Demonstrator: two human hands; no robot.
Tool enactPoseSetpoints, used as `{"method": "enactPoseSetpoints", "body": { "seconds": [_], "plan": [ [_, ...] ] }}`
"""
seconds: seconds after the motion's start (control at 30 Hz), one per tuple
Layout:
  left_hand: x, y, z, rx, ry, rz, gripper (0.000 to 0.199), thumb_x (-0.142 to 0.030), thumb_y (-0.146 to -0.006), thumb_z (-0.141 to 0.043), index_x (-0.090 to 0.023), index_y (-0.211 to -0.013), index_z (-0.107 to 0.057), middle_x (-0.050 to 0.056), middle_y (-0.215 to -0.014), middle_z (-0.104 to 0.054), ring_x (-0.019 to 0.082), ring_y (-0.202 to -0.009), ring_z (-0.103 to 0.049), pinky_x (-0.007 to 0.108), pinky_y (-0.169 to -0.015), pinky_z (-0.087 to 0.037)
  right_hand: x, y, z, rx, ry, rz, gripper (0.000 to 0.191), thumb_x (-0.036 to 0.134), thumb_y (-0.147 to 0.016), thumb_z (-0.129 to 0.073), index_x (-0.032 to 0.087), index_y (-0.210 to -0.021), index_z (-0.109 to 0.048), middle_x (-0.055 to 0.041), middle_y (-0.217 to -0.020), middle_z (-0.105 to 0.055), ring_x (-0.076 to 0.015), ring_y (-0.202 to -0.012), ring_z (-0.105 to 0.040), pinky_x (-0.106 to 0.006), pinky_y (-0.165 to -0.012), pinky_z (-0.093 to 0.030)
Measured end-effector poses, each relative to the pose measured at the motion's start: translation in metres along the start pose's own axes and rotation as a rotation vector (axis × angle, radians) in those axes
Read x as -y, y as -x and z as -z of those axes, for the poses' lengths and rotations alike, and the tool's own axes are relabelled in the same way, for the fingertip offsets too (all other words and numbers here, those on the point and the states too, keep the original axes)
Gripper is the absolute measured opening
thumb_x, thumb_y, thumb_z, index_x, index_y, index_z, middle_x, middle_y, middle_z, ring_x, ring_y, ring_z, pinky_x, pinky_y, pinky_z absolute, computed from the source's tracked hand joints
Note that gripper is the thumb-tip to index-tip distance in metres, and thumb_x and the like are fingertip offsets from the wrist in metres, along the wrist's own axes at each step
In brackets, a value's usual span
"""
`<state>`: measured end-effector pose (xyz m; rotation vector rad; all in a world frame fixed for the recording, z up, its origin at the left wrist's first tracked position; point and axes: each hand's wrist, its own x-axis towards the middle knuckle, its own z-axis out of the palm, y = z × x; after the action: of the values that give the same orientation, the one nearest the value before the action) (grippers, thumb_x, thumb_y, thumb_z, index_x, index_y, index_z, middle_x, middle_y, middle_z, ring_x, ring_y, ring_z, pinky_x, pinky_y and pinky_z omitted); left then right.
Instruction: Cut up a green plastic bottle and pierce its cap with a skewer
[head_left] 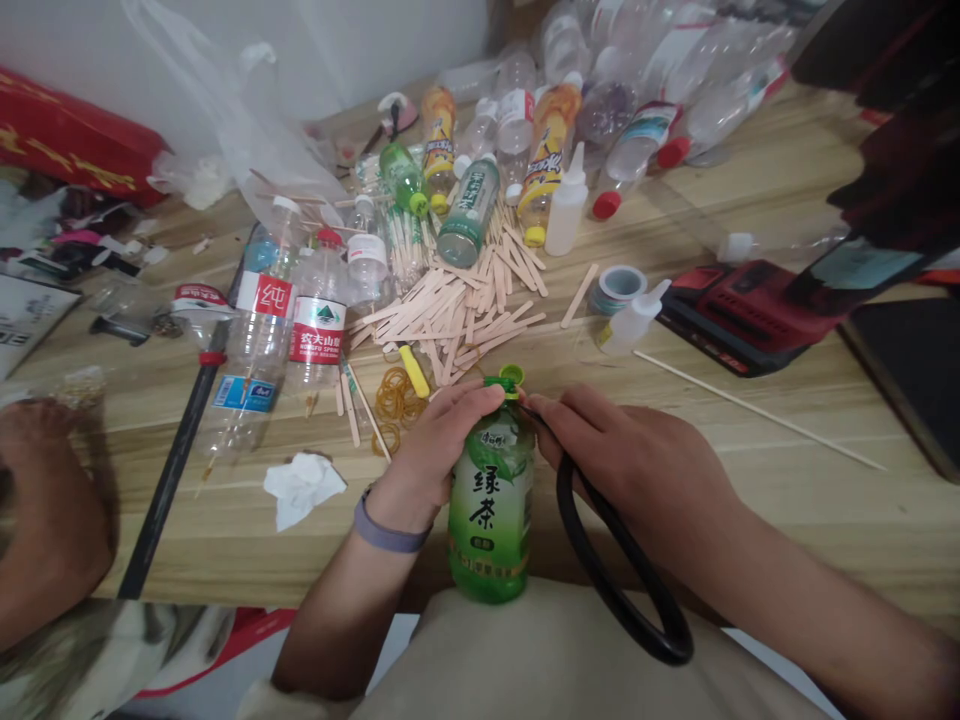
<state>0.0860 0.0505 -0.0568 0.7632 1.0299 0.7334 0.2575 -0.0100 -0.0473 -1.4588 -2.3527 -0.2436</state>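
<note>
Green bottle (491, 500): at table edge, propped against lap; left hand (435, 440) wrapped round its neck; right hand (637, 465) closed on black tube (622, 585) at the cap (510, 378). Risk: bottle likely slips off edge if grip loosens; tube may pop free.

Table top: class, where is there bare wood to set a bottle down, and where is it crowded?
Bare wood lies right of the right hand, below the thin skewer, and between the tissue and the black rod. The craft sticks and bottles crowd the middle and back.
</note>
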Motion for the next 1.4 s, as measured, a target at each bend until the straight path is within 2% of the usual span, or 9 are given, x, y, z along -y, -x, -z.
{"method": "enactPoseSetpoints", "body": {
  "seconds": [0.17, 0.57, 0.7, 0.83, 1.1, 1.27, 1.4],
  "plan": [
    [0.0, 0.0, -0.001, -0.034, -0.017, 0.017, 0.019, -0.034, -0.066, -0.079, -0.017, -0.069, -0.071, -0.002, -0.061, -0.064, 0.012, -0.058, -0.058, 0.024, -0.057, -0.047, 0.001, 0.001, 0.0, 0.014, 0.009, -0.014, 0.037, -0.001, -0.086, -0.042, 0.011, -0.107, -0.07, -0.0029, -0.075, -0.061, -0.0189, -0.046, -0.057, -0.031, -0.045, -0.031],
    [0.002, 0.003, -0.005, -0.108, -0.007, 0.011, 0.019, -0.033, -0.062, -0.083, -0.017, -0.07, -0.076, -0.001, -0.066, -0.071, 0.012, -0.062, -0.062, 0.023, -0.059, -0.049, 0.007, 0.002, 0.001, 0.021, 0.028, -0.047, 0.032, -0.002, -0.088, -0.043, 0.009, -0.1, -0.07, -0.0038, -0.076, -0.064, -0.0174, -0.046, -0.059, -0.031, -0.042, -0.034],
    [0.002, 0.005, -0.006, -0.08, 0.019, 0.042, 0.021, -0.033, -0.06, -0.084, -0.017, -0.072, -0.076, 0.0, -0.068, -0.073, 0.013, -0.063, -0.062, 0.024, -0.06, -0.05, 0.007, 0.002, 0.0, 0.008, 0.024, -0.033, 0.033, -0.001, -0.091, -0.04, 0.01, -0.1, -0.071, -0.0026, -0.073, -0.062, -0.0183, -0.046, -0.059, -0.031, -0.042, -0.035],
    [0.002, 0.007, -0.006, -0.074, 0.015, 0.015, 0.02, -0.033, -0.063, -0.083, -0.017, -0.071, -0.075, -0.001, -0.067, -0.071, 0.013, -0.063, -0.061, 0.025, -0.061, -0.049, 0.006, 0.004, 0.001, 0.008, 0.027, -0.034, 0.034, -0.001, -0.092, -0.039, 0.011, -0.101, -0.069, -0.0025, -0.074, -0.062, -0.0171, -0.045, -0.058, -0.031, -0.043, -0.034],
    [0.003, 0.007, -0.006, -0.046, -0.006, 0.005, 0.017, -0.034, -0.069, -0.079, -0.018, -0.071, -0.073, -0.001, -0.067, -0.068, 0.013, -0.064, -0.06, 0.026, -0.063, -0.049, 0.008, 0.007, 0.003, 0.084, 0.018, -0.049, 0.029, -0.001, -0.089, -0.044, 0.013, -0.103, -0.067, -0.002, -0.079, -0.064, -0.0145, -0.049, -0.059, -0.029, -0.046, -0.033],
    [0.0, 0.01, -0.005, -0.03, -0.042, -0.004, 0.018, -0.036, -0.069, -0.08, -0.02, -0.072, -0.073, -0.001, -0.069, -0.069, 0.014, -0.065, -0.061, 0.026, -0.061, -0.048, 0.013, 0.011, 0.001, 0.037, 0.033, -0.056, 0.031, 0.002, -0.093, -0.041, 0.01, -0.112, -0.064, -0.0025, -0.08, -0.064, -0.0137, -0.049, -0.058, -0.028, -0.044, -0.034],
    [0.003, 0.013, -0.008, 0.025, -0.068, 0.048, 0.018, -0.036, -0.069, -0.081, -0.02, -0.07, -0.072, -0.002, -0.066, -0.069, 0.013, -0.06, -0.059, 0.025, -0.058, -0.046, 0.009, 0.012, 0.0, -0.019, 0.046, -0.063, 0.036, 0.0, -0.095, -0.032, 0.007, -0.117, -0.059, -0.0038, -0.082, -0.066, -0.0126, -0.047, -0.059, -0.027, -0.043, -0.037]
  ]
}}
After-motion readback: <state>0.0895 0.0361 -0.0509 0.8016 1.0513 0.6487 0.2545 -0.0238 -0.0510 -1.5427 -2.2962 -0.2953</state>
